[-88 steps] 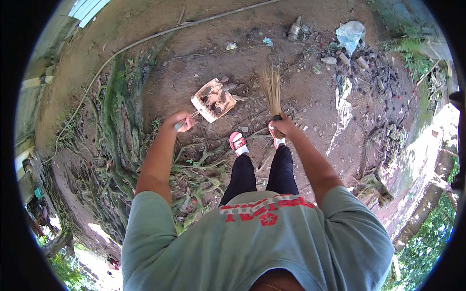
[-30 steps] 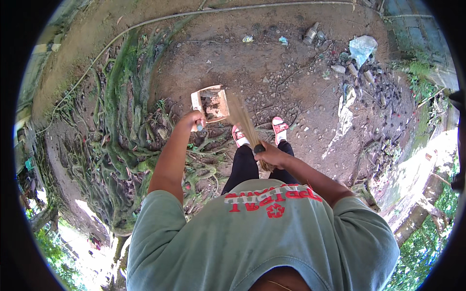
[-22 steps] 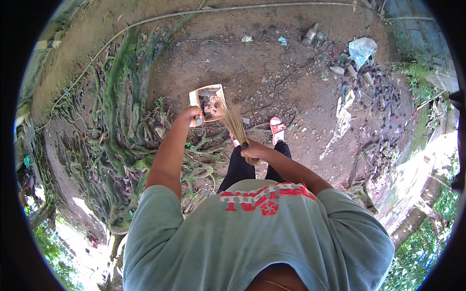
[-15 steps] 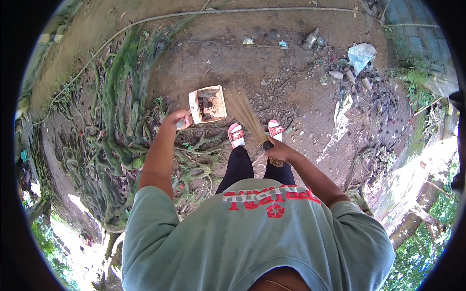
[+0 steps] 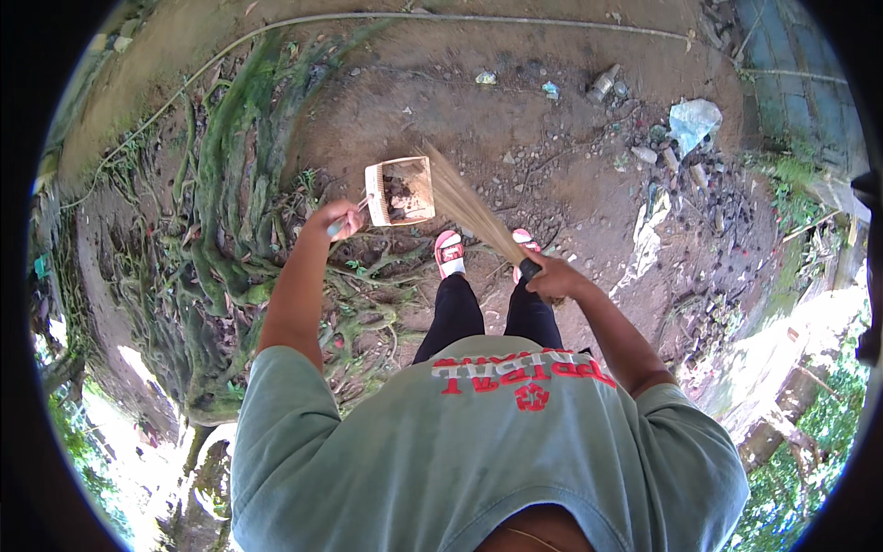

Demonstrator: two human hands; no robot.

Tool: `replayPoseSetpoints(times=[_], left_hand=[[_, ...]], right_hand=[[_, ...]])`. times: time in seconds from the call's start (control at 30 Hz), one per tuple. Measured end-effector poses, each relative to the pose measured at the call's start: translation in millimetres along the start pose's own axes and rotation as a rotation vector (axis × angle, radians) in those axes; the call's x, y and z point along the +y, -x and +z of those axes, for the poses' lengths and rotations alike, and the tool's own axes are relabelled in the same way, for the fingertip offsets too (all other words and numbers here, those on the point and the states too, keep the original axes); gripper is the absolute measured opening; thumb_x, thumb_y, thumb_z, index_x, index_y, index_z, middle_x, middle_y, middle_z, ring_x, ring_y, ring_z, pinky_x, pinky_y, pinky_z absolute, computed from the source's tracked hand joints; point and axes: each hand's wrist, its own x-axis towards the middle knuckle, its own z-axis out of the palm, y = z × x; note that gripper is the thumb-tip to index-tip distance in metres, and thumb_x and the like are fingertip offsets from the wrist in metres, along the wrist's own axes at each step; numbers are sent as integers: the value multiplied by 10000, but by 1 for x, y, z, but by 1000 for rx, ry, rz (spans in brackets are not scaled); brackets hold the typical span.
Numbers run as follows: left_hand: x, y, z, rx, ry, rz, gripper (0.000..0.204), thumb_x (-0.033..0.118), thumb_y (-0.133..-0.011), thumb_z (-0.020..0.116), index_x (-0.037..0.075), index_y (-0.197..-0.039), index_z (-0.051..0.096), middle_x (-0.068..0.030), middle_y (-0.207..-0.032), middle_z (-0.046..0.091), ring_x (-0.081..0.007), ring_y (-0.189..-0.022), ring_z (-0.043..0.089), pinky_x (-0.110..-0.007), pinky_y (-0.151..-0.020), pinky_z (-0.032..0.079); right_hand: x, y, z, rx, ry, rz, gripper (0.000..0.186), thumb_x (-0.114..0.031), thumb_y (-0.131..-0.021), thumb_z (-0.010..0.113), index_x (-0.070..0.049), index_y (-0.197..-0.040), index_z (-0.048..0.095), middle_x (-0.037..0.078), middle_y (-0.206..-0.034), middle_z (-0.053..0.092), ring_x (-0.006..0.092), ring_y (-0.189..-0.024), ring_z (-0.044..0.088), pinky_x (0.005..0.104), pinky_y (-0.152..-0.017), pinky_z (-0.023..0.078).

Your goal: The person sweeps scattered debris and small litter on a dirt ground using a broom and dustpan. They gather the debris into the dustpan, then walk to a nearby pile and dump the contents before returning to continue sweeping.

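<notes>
My left hand [image 5: 340,221] is closed round the handle of a pale dustpan [image 5: 375,195]. Brown leaves and dirt [image 5: 405,195] lie inside the pan, whose open side faces right. In my right hand [image 5: 556,279] is a stick broom [image 5: 478,221], gripped at its dark binding. Its thin bristles fan out up and to the left, and their tips are beside the dustpan's right edge; whether they touch it I cannot tell. My feet in red and white slides [image 5: 450,250] stand just below the broom and pan.
Mossy tree roots [image 5: 225,184] spread over the ground at left. A pale plastic bag [image 5: 694,124], a whitish crumpled sheet [image 5: 651,230] and stones lie at right. Small litter [image 5: 486,78] dots the far dirt, and a long pipe or cord [image 5: 515,17] crosses beyond it.
The dustpan has shifted slightly right and away from me. My right hand has moved a little right, and the broom's bristles have come nearer the pan's edge.
</notes>
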Motion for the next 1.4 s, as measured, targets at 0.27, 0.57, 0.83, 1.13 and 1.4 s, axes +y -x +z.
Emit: replayPoseSetpoints(times=[0.27, 0.57, 0.83, 1.13, 1.4], left_hand=[[-45, -6, -1, -181, 518, -97, 93, 40, -912, 418, -18, -871, 357, -53, -719, 440, -109, -518, 472, -205, -431, 466], [-29, -93, 52, 25, 516, 24, 95, 4, -843, 502, 6, -833, 407, -66, -692, 443, -158, -544, 466, -244, -424, 465], [-128, -78, -25, -245, -205, -73, 224, 147, -913, 549, 98, -711, 465, 8, -573, 436, -90, -456, 462, -203, -415, 413], [-201, -3, -65, -194, -621, -51, 268, 268, -936, 547, 159, -704, 469, 65, -583, 425, -32, -466, 425, -185, -423, 363], [-267, -69, 163, -54, -475, -268, 131, 239, -931, 580, 176, -851, 498, 101, -598, 402, -13, -433, 364, -177, -377, 340]], right_hand=[[-34, -152, -49, 388, 126, 70, 862, -236, -663, 699, -150, -1443, 343, 247, -1067, 643, 347, -955, 654, 400, -823, 518], [-78, -37, 42, -100, 180, -8, 855, -199, -736, 609, -161, -1495, 216, 234, -964, 662, 346, -904, 659, 400, -803, 514], [14, 125, 32, 55, -120, 156, 829, -364, -777, 672, -75, -1457, 294, 247, -1152, 609, 352, -1075, 599, 398, -928, 461], [182, 179, 123, 121, -1892, 157, 337, -361, -925, 587, -36, -1004, 544, 128, -829, 628, 239, -788, 659, 369, -696, 570], [325, 206, 178, 427, -2047, 192, 273, -333, -945, 527, -65, -982, 497, 117, -800, 608, 264, -715, 655, 390, -638, 574]])
